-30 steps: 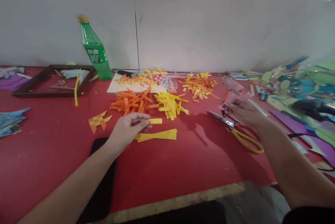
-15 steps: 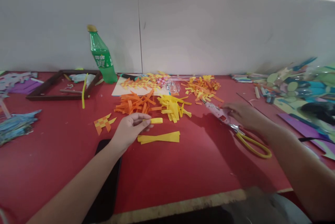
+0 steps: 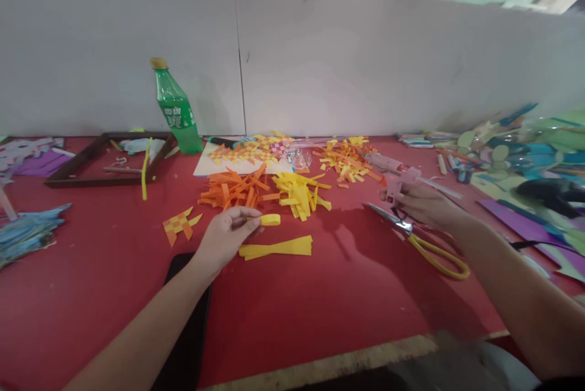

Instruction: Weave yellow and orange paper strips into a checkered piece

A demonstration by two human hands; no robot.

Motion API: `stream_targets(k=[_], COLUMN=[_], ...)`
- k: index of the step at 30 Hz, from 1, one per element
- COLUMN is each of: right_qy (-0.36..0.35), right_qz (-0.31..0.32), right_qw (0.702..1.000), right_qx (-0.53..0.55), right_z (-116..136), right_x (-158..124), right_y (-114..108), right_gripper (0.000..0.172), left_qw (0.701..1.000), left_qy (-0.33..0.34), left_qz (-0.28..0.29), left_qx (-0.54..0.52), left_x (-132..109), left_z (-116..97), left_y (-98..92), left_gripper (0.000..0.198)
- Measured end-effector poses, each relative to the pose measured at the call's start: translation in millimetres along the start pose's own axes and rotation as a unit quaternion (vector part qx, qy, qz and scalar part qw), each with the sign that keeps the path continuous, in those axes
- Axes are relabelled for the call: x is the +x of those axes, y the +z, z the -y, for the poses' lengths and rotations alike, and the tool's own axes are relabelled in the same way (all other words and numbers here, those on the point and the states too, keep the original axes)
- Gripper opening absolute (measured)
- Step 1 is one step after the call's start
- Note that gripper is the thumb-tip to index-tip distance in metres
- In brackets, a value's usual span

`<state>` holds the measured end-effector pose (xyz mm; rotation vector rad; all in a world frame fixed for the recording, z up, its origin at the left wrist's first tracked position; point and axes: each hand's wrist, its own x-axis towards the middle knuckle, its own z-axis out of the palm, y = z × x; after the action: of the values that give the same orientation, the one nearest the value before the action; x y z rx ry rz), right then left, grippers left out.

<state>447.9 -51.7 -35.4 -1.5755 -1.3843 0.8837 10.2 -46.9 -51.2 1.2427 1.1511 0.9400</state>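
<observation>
Pinched in my left hand [image 3: 232, 234] is a looped yellow paper strip [image 3: 270, 220], held above the red table. Just below it lie several flat yellow paper strips [image 3: 278, 248], crossed over each other. My right hand [image 3: 420, 199] is wrapped round a pink glue gun [image 3: 397, 181], lifted off the table with its nozzle pointing left. A clear glue stick [image 3: 441, 187] sticks out of its back. Under my right hand rest scissors [image 3: 439, 257] with yellow handles, blades toward the left. A woven orange and yellow paper fish [image 3: 181, 225] lies left of my left hand.
Piles of orange strips [image 3: 237, 189] and yellow strips [image 3: 301, 195] lie beyond my hands. A green bottle [image 3: 177, 114] stands by the grey partition, near a dark wooden frame [image 3: 98, 183]. A black phone [image 3: 187, 318] is under my left forearm; craft scraps [image 3: 507, 159] crowd the right.
My right hand has raised the glue gun off the table beside the scissors, uncovering the blades. My left hand still pinches the yellow strip, and the view has tilted slightly.
</observation>
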Motion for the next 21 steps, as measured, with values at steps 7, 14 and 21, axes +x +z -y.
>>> stream_targets(k=[7,14,21], right_qy=[0.050,0.073,0.068], right_qz=[0.063,0.120,0.207], right_qw=[0.985,0.961,0.934], right_qx=[0.153,0.236,0.284], right_z=[10.0,13.3,16.0], right_x=[-11.2,-36.7,-51.8], right_y=[12.5,35.5,47.5], right_gripper=[0.024,0.036,0.036], left_qw=[0.981,0.953,0.928], left_qy=[0.090,0.127,0.151], left_qz=[-0.044,-0.033,-0.017], left_qx=[0.166,0.273,0.340], left_x=[-1.9,-5.3,-3.8], left_z=[1.2,1.1,4.5], left_y=[-2.2,-0.5,-1.4], left_gripper=[0.021,0.016,0.016])
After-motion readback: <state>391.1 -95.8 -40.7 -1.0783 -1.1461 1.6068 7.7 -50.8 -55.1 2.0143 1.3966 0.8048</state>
